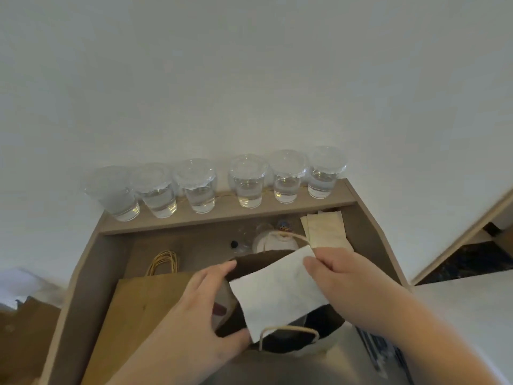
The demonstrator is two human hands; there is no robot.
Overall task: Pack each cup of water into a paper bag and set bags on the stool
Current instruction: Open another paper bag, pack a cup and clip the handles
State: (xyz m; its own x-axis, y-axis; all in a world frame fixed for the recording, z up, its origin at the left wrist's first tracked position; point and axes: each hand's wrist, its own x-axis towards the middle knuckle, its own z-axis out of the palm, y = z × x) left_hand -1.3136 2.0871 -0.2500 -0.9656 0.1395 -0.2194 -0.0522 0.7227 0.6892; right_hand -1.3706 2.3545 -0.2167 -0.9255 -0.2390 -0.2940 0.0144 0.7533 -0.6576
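Cups (pixel 249 184): clear, colourless water inside, clear lids.
Open bag (pixel 280 343): dark brown interior, off-white twisted handles.
Flat bags (pixel 144 309): plain kraft brown, tan handles.
Napkin (pixel 274 290): plain white.
Stacked napkins (pixel 326 229): cream.
Shelf (pixel 222 215): matte taupe.
Wall (pixel 249 79): plain white.

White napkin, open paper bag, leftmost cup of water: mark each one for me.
white napkin (pixel 277 290), head view, middle of the sheet.
open paper bag (pixel 277 347), head view, near rim under the handle.
leftmost cup of water (pixel 115 193), head view, clear side wall.
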